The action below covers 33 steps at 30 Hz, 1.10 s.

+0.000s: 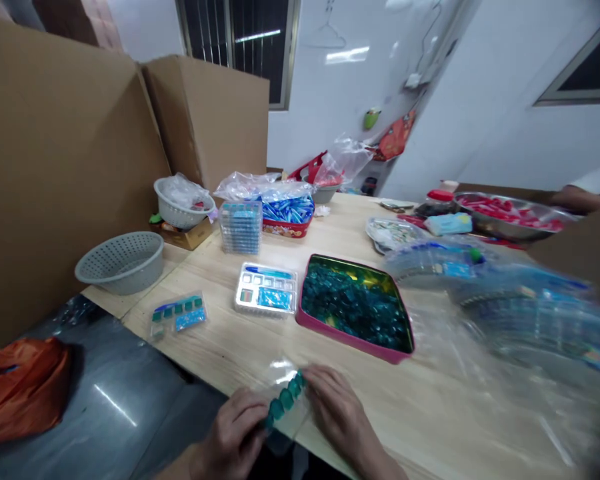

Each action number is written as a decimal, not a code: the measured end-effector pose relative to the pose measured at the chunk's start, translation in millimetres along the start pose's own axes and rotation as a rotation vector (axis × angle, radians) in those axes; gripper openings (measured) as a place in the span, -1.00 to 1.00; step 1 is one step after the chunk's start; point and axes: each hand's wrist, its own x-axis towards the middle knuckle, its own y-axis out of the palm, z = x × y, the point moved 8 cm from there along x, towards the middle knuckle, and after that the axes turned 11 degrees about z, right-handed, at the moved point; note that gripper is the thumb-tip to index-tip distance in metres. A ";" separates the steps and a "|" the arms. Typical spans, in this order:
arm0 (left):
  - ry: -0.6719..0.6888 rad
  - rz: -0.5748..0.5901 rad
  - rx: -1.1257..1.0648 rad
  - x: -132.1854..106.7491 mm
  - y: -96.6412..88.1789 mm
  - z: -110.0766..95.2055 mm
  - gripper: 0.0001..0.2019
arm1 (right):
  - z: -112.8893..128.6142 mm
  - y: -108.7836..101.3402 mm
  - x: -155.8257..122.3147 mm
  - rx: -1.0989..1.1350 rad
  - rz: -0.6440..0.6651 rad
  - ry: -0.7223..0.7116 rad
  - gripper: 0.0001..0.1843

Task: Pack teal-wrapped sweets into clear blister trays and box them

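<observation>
Both my hands are at the near edge of the wooden table (460, 413). My left hand (233, 433) and my right hand (343, 417) are closed on a small clear plastic tray (286, 400) that holds a row of teal blocks. Just beyond it stands a pink tin (356, 337) full of teal blocks. A filled clear tray (267, 289) lies left of the tin, and another small tray with teal blocks (179, 314) lies further left.
A pile of clear plastic trays (520, 300) spreads over the right side. A stack of filled trays (241, 227), two grey baskets (121, 261), cardboard boxes (60, 160) and an orange bag (20, 387) are at the left. Another person's arm (583, 197) reaches by a metal bowl of red pieces (510, 215).
</observation>
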 end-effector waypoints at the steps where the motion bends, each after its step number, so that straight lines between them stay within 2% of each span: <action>1: -0.060 -0.025 -0.035 1.6 -7.5 7.9 -0.65 | -0.5 -2.7 6.7 0.040 -0.035 -0.008 -0.58; 4: -0.233 -0.107 -0.066 14.0 -37.6 35.6 -0.74 | -4.1 -15.8 31.4 0.222 -0.077 0.036 -0.74; 6: -0.297 -0.159 -0.090 31.9 -62.0 54.1 -0.82 | -10.0 -26.9 52.1 0.360 -0.087 0.102 -0.81; 9: -0.312 -0.201 -0.188 70.2 -91.5 81.3 -0.87 | -25.1 -41.7 88.5 0.553 -0.128 0.192 -0.77; 12: -0.367 -0.262 -0.267 103.2 -106.6 113.4 -0.87 | -46.2 -52.3 124.3 0.722 -0.239 0.238 -0.67; 16: -0.554 -0.350 -0.271 119.0 -103.7 158.5 -0.82 | -75.2 -52.7 155.9 0.810 -0.344 0.287 -0.58; 20: -0.672 -0.433 -0.191 112.0 -94.4 183.4 -0.81 | -95.3 -48.8 158.7 0.685 -0.415 0.355 -0.54; 22: -0.691 -0.458 -0.162 106.9 -90.6 188.1 -0.79 | -98.5 -46.5 153.6 0.583 -0.419 0.400 -0.53; 27: -0.664 -0.444 -0.105 101.4 -86.4 185.6 -0.80 | -87.0 -35.6 146.6 0.511 -0.262 0.460 -0.52; 30: -0.621 -0.426 -0.045 101.5 -86.8 179.6 -0.81 | -76.4 -42.7 145.0 0.555 -0.306 0.471 -0.55; 33: -0.605 -0.455 -0.062 99.6 -86.8 179.0 -0.79 | -67.5 -47.7 149.0 0.728 -0.344 0.489 -0.56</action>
